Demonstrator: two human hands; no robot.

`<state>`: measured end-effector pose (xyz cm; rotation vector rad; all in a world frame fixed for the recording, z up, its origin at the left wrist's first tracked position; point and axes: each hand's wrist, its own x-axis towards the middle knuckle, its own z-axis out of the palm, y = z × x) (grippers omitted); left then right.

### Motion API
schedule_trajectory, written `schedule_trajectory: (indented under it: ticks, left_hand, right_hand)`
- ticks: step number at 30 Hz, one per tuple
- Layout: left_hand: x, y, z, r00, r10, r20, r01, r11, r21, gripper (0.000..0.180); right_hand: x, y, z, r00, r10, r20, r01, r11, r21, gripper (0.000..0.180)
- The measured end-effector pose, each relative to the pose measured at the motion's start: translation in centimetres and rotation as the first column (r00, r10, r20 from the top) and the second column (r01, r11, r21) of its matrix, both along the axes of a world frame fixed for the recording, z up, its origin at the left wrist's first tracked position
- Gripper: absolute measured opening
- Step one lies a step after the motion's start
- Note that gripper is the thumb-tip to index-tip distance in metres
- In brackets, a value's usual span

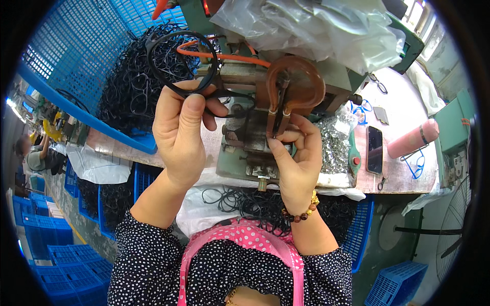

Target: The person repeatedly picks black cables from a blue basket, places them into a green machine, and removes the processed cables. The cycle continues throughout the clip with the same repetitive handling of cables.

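My left hand point(178, 127) pinches a black eyeglass frame point(151, 57) between thumb and fingers, its round rim standing up above the knuckles. The frame's other side reaches right toward the machine, partly lost against dark metal. My right hand point(300, 160) is closed, thumb and forefinger pressed together at the lower tips of the machine's copper-coloured looped tube point(317, 92). Whatever those fingertips hold is too small or hidden to make out. Below the tips is the machine's dark metal fixture point(255, 135).
Black eyeglass frames fill a blue basket point(66, 115) at left, and more lie near my lap point(240, 204). A plastic bag point(316, 30) covers the machine's top. Small parts in clear plastic point(334, 148), a phone point(374, 149) and a pink bottle point(413, 138) lie at right.
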<state>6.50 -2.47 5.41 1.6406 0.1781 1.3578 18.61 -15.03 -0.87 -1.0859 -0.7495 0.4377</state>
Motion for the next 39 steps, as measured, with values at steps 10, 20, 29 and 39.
schedule_trajectory:
  ticks: [10,20,29,39]
  left_hand:
    - [-1.0,-2.3,-0.9,0.997,-0.062,-0.034,0.066,0.988,0.142,0.020]
    - [-0.1,-0.1,-0.5,0.999,-0.041,-0.001,0.041,0.999,-0.019,0.022]
    - [-0.3,-0.1,-0.2,0.997,-0.078,-0.027,0.076,0.995,-0.058,0.020]
    - [-0.4,-3.6,-1.5,0.909,-0.141,-0.393,0.201,0.973,0.116,0.013]
  right_hand:
    - [0.4,0.3,0.1,1.000,0.013,0.006,-0.013,1.000,-0.006,0.048]
    - [-0.1,0.3,-0.2,0.998,0.037,-0.053,-0.034,0.997,0.063,0.048]
    - [0.1,0.2,0.2,0.997,0.040,-0.071,-0.036,0.998,0.060,0.048]
    - [1.9,-1.4,-0.1,0.997,-0.029,0.075,0.025,0.998,0.051,0.047]
